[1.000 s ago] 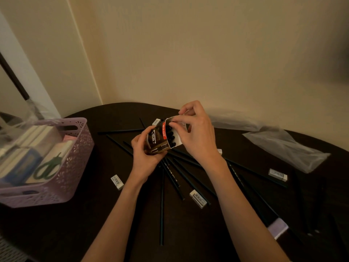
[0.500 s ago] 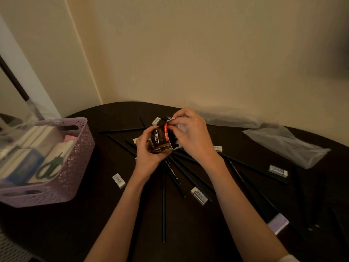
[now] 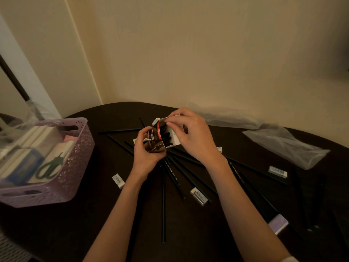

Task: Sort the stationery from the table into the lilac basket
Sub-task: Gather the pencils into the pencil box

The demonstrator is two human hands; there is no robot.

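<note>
At nine o'clock I see the lilac perforated plastic basket (image 3: pixel 75 157), already holding boxes and green-handled scissors, parked within easy reach. Centre, my left hand (image 3: pixel 146 156) is curled round the dark cardboard pencil box (image 3: pixel 160 138), steadying it, I judge, so it can be closed. My right hand (image 3: pixel 194 137) pinches its white top flap. Dark pencils (image 3: pixel 163 195) and white erasers (image 3: pixel 199 194) lie scattered from five to three o'clock.
</note>
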